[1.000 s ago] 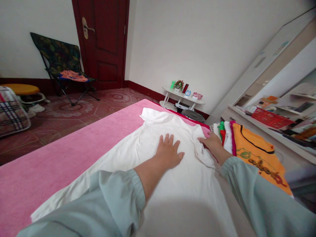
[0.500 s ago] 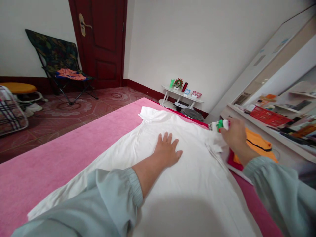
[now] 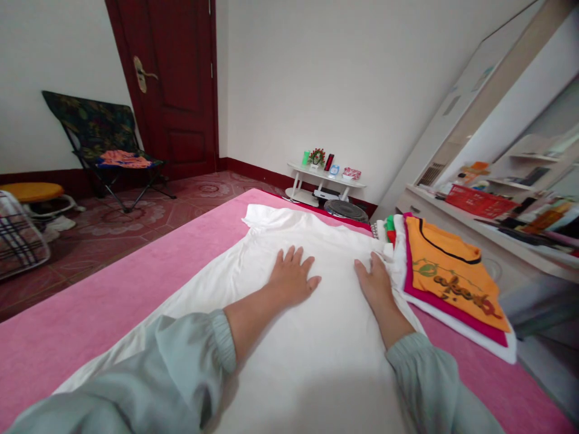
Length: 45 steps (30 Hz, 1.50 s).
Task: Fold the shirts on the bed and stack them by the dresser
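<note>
**Both palms flat on a spread white shirt**

A white shirt lies spread out, collar away from the person, on a pink bed cover. The left hand rests palm down on the middle of the shirt's chest, fingers stretched out and slightly fanned, gripping nothing. The right hand also lies flat and open on the shirt, near its right shoulder, fingertips pointing toward the far end of the bed; it holds nothing either. Both forearms come out of pale grey-green sleeves gathered at the cuff.

Just beside the right hand, at the shirt's right edge, sits a stack of folded clothes: an orange top with dark trim and a printed design lies uppermost, with magenta and white layers under it and a bit of green and red showing at the far end.

Beyond the bed stand a small white side table with small objects on it, a dark red door, and a folding chair with orange cloth on its seat. A shelf unit with a red basket runs along the right
</note>
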Tool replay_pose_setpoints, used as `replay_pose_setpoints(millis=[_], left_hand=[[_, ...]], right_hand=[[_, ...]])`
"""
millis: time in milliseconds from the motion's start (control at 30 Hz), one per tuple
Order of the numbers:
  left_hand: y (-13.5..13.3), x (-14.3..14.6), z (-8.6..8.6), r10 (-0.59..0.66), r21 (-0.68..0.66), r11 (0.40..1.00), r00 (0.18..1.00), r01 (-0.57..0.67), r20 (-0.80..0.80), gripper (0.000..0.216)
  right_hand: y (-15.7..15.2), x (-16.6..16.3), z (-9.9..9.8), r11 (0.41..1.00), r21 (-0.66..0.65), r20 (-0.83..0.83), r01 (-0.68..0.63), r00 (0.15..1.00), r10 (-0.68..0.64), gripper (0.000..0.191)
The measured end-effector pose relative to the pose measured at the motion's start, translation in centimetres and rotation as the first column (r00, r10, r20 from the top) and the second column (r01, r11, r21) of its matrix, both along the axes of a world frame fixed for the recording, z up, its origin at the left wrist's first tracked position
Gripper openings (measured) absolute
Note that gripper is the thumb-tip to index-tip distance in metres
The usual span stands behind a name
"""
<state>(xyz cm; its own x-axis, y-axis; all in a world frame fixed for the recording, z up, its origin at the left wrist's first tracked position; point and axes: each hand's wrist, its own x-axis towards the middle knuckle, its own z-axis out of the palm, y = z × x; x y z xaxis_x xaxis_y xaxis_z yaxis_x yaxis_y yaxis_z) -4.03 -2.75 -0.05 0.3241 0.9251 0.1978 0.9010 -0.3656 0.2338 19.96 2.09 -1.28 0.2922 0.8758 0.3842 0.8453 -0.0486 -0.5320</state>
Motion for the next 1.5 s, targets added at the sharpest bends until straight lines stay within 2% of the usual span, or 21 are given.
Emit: replay_pose_setpoints(millis=[100, 167, 200, 233, 300, 400, 467, 500, 567, 667, 767, 867, 933, 1000, 1100, 1233, 1333, 1433, 1500], left_hand=[[1.2, -0.7, 0.7, -0.051, 0.038, 0.998, 0.998, 0.050, 0.029, 0.052], [3.1, -1.7, 1.7, -0.075, 0.021, 0.997, 0.994, 0.074, 0.080, 0.036], [4.3, -2.4, 2.4, -0.041, 0.000, 0.999, 0.992, 0.041, 0.121, 0.029], [5.6, -3.0, 3.1, 0.044, -0.011, 0.999, 0.984, -0.043, 0.170, 0.027], [8.3, -4.1, 4.5, 0.216, 0.055, 0.969, 0.937, -0.240, 0.275, 0.033], [12.1, -5.1, 5.7, 0.390, 0.113, 0.887, 0.857, -0.448, 0.338, 0.063], [14.0, -5.3, 5.8, 0.449, 0.035, 0.876, 0.840, -0.481, 0.304, 0.075], [14.8, -5.3, 5.7, 0.465, -0.025, 0.878, 0.841, -0.477, 0.279, 0.074], [16.1, -5.3, 5.4, 0.482, -0.123, 0.876, 0.843, -0.466, 0.238, 0.062], [17.4, -5.1, 4.6, 0.516, -0.124, 0.856, 0.828, -0.501, 0.219, 0.042], [17.6, -4.6, 3.4, 0.523, -0.060, 0.851, 0.831, -0.522, 0.190, 0.042], [16.6, -3.2, 2.0, 0.478, -0.026, 0.877, 0.864, -0.480, 0.158, 0.058], [15.4, -1.7, 1.2, 0.384, -0.005, 0.922, 0.917, -0.386, 0.109, 0.066], [13.9, -0.2, 0.7, 0.251, 0.006, 0.968, 0.968, -0.251, 0.030, 0.057], [11.7, 1.5, 0.1, 0.123, -0.020, 0.992, 0.992, -0.124, -0.040, 0.057], [10.1, 2.2, -0.5, 0.108, -0.017, 0.994, 0.989, -0.110, -0.096, 0.069], [10.0, 2.1, -0.6, 0.120, -0.028, 0.992, 0.987, -0.124, -0.110, 0.069], [10.0, 2.1, -0.6, 0.125, -0.028, 0.991, 0.987, -0.128, -0.100, 0.070], [10.0, 2.1, -0.5, 0.127, -0.031, 0.991, 0.988, -0.131, -0.090, 0.070]], right_hand=[[-0.3, -0.4, -0.1, 1.000, -0.016, 0.017, 0.006, 1.000, -0.005, 0.066], [-0.5, -0.7, -0.1, 1.000, -0.025, 0.021, 0.006, 1.000, -0.006, 0.064], [-0.5, -0.7, 0.0, 1.000, -0.025, 0.018, 0.007, 1.000, -0.006, 0.063], [-0.6, -0.7, 0.0, 1.000, -0.024, 0.016, 0.005, 1.000, -0.005, 0.062], [-0.6, -0.8, 0.1, 1.000, -0.022, 0.014, 0.004, 1.000, -0.003, 0.060], [-0.8, -0.9, 0.3, 1.000, -0.028, 0.020, 0.008, 1.000, -0.007, 0.058], [-1.0, -1.1, 0.5, 0.999, -0.040, 0.024, 0.013, 1.000, -0.012, 0.057], [-1.0, -1.1, 0.5, 0.999, -0.048, 0.027, 0.014, 1.000, -0.013, 0.057], [-1.1, -1.2, 0.6, 0.998, -0.063, 0.032, 0.017, 0.999, -0.015, 0.056], [-1.2, -1.3, 0.7, 0.996, -0.089, 0.049, 0.018, 0.999, -0.014, 0.056], [-1.2, -1.4, 0.9, 0.993, -0.121, 0.078, 0.010, 0.997, 0.000, 0.057], [-1.3, -1.6, 1.0, 0.988, -0.152, 0.129, -0.009, 0.991, 0.028, 0.058], [-1.4, -1.6, 0.9, 0.986, -0.166, 0.169, -0.031, 0.984, 0.059, 0.057], [-1.3, -1.5, 0.8, 0.983, -0.173, 0.201, -0.057, 0.975, 0.092, 0.054], [-1.2, -1.3, 0.7, 0.981, -0.180, 0.227, -0.072, 0.967, 0.113, 0.050], [-1.7, -1.9, 1.0, 0.981, -0.185, 0.292, -0.057, 0.950, 0.110, 0.046], [-1.6, -3.0, 1.9, 0.985, -0.175, 0.434, 0.007, 0.898, 0.071, 0.039], [0.6, -3.4, 3.1, 0.984, -0.174, 0.569, 0.037, 0.819, 0.070, 0.033], [3.4, -2.8, 3.7, 0.984, -0.178, 0.503, 0.015, 0.861, 0.078, 0.029]])
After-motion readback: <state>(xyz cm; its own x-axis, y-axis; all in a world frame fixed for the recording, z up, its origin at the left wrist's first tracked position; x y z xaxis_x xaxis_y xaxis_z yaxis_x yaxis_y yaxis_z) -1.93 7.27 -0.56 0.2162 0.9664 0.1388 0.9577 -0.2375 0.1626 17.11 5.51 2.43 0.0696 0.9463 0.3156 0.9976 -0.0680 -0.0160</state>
